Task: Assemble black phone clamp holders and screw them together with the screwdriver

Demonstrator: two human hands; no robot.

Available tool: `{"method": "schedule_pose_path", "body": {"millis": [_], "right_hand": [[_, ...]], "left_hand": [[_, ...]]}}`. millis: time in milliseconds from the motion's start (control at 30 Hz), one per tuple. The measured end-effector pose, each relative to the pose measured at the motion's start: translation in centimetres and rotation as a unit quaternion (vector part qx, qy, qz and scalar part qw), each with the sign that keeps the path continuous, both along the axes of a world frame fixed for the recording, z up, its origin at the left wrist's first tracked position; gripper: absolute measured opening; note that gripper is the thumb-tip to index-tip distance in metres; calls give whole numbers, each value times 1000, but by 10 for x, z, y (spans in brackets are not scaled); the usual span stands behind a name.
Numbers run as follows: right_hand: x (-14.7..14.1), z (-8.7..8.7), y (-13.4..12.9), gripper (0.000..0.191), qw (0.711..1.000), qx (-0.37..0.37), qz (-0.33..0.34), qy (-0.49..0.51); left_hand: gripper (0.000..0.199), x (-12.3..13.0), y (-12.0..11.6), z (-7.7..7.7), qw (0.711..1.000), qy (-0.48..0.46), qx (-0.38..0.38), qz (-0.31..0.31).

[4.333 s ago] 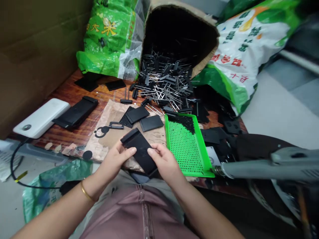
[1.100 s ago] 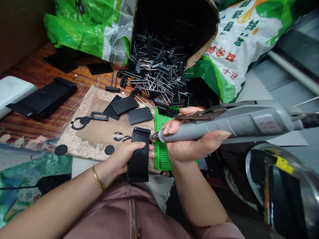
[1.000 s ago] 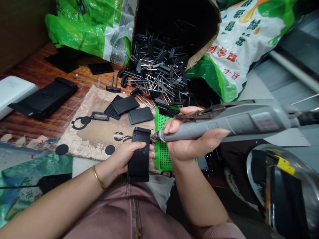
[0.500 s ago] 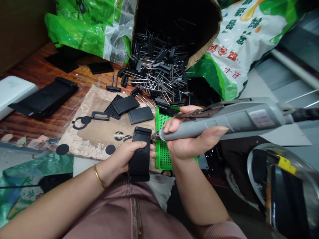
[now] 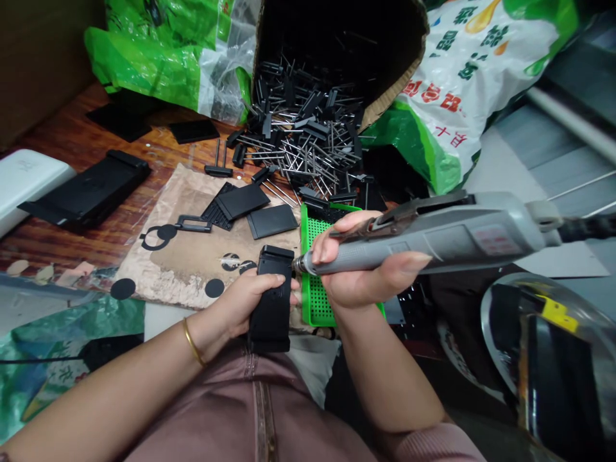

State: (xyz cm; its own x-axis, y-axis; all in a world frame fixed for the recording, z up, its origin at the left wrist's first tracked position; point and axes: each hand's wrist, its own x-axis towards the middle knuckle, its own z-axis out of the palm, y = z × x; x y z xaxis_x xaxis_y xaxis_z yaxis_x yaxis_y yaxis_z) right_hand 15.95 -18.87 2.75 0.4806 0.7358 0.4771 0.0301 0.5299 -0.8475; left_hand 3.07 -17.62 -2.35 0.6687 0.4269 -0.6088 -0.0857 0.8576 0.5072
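Note:
My left hand (image 5: 245, 296) is closed round a black plastic bracket (image 5: 272, 308), thumb across its upper face and fingertips showing at its right edge. My right hand (image 5: 359, 269) grips a grey electric screwdriver (image 5: 414, 240), which lies nearly level with its cord end to the right. The tip of the screwdriver meets the bracket's right side near the top; the exact contact spot is too small to make out. Under the right hand lies a green perforated basket (image 5: 308, 282), partly hidden by hand and tool.
A cardboard box (image 5: 394, 96) on its side spills black pieces with metal rods (image 5: 303, 154). Flat black plates (image 5: 273, 221) lie on the worn cardboard pad (image 5: 183, 269). Another black bracket (image 5: 91, 189) rests beside a white device (image 5: 33, 176). Printed plastic bags (image 5: 447, 102) stand behind.
The rear of the screwdriver has dipped slightly and my right hand has shifted a little with it. The bracket and my left hand stay almost in place.

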Motion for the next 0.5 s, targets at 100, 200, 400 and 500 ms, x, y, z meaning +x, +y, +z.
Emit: {"method": "schedule_pose_path", "body": {"millis": [100, 200, 400, 500], "right_hand": [[0, 3, -2, 50, 999, 9, 33, 5], [-1, 3, -3, 49, 998, 18, 53, 2], [5, 5, -7, 59, 999, 14, 20, 46], [18, 11, -12, 58, 996, 42, -58, 56]], "left_hand": [[19, -1, -1, 1, 1000, -4, 6, 5], [19, 0, -2, 0, 1000, -9, 20, 4], [21, -2, 3, 1, 1000, 10, -13, 2], [25, -7, 5, -3, 999, -29, -45, 11]]}}
